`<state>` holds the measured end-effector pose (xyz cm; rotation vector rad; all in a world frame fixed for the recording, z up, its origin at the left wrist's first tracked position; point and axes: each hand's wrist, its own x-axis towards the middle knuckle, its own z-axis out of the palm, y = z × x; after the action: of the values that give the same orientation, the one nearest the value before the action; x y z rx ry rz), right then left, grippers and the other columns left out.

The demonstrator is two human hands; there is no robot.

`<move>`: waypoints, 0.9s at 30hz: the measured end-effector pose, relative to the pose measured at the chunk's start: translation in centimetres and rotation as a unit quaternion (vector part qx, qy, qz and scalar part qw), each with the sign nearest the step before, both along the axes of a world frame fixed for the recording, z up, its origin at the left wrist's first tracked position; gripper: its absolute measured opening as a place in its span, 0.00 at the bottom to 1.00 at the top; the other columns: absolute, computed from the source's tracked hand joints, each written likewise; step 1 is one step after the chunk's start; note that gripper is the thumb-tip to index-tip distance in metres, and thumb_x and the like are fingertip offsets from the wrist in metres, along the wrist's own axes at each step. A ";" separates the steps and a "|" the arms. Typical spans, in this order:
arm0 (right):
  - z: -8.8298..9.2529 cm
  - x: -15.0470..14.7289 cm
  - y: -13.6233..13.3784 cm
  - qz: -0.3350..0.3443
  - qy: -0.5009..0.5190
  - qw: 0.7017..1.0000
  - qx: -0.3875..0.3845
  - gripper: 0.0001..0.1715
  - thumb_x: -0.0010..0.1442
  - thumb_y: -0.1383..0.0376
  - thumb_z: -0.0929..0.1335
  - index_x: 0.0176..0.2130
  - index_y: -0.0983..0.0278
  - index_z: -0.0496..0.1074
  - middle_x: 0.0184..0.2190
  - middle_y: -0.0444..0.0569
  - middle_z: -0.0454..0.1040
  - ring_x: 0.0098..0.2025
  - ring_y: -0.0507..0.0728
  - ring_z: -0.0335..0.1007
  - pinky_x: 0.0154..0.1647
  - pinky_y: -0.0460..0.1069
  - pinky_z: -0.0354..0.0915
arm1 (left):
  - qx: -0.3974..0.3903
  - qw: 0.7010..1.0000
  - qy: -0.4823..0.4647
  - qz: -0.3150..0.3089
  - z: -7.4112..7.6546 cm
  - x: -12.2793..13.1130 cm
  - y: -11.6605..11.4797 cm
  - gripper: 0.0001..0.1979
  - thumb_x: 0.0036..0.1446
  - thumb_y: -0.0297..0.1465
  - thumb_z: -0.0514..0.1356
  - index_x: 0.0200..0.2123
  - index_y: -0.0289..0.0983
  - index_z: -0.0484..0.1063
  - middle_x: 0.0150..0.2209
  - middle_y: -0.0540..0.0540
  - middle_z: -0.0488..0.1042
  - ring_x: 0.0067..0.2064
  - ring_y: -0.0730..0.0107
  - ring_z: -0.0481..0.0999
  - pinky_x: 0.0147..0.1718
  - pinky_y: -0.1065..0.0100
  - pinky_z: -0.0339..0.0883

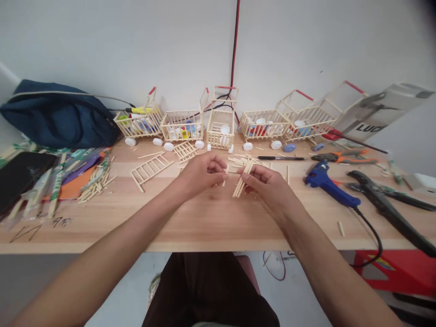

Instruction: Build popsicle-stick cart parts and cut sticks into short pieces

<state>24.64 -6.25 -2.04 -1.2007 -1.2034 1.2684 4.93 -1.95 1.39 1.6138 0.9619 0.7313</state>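
My right hand (264, 181) is closed around several thin wooden sticks (241, 185), which slant down to the left between thumb and fingers. My left hand (206, 172) hovers just beside it, thumb and fingertips pinched on what looks like one short pale wooden stick (225, 170). Loose sticks (245, 160) lie scattered behind both hands. Left of my left hand, a ladder-shaped stick frame (151, 170) rests flat on the table, and a second stick grid (185, 151) lies behind it.
Several small stick-built carts (220, 127) with bottle-cap wheels line the wall. At right lie a blue glue gun (332, 186), orange-handled pliers (344, 156), a black-handled cutter (384, 200) and a pen (282, 158). At left are a blue bag (61, 116), a stick pile (97, 185) and a phone (25, 175).
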 end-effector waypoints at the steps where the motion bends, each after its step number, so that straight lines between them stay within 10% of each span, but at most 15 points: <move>1: 0.0 -0.1 0.0 0.010 -0.001 1.000 -0.003 0.17 0.49 0.54 0.75 0.36 0.62 0.77 0.27 0.44 0.75 0.27 0.50 0.68 0.30 0.47 0.67 | -0.013 1.000 -0.016 -0.008 -0.3 0.5 -0.2 0.10 0.48 0.27 0.64 0.32 0.35 0.66 0.22 0.52 0.72 0.22 0.78 0.69 0.22 0.74 0.62; 27: 0.5 -0.6 -0.3 0.046 0.026 0.998 -0.034 0.16 0.47 0.56 0.76 0.26 0.63 0.71 0.23 0.42 0.73 0.26 0.51 0.71 0.31 0.48 0.68 | -0.127 0.988 -0.067 -0.057 -1.7 1.4 -1.0 0.12 0.48 0.26 0.68 0.29 0.34 0.65 0.21 0.51 0.72 0.22 0.80 0.70 0.23 0.76 0.63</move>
<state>24.01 -6.53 -1.49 -1.1655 -1.1977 1.4110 6.37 -2.98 -0.30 1.3671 0.8229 0.6035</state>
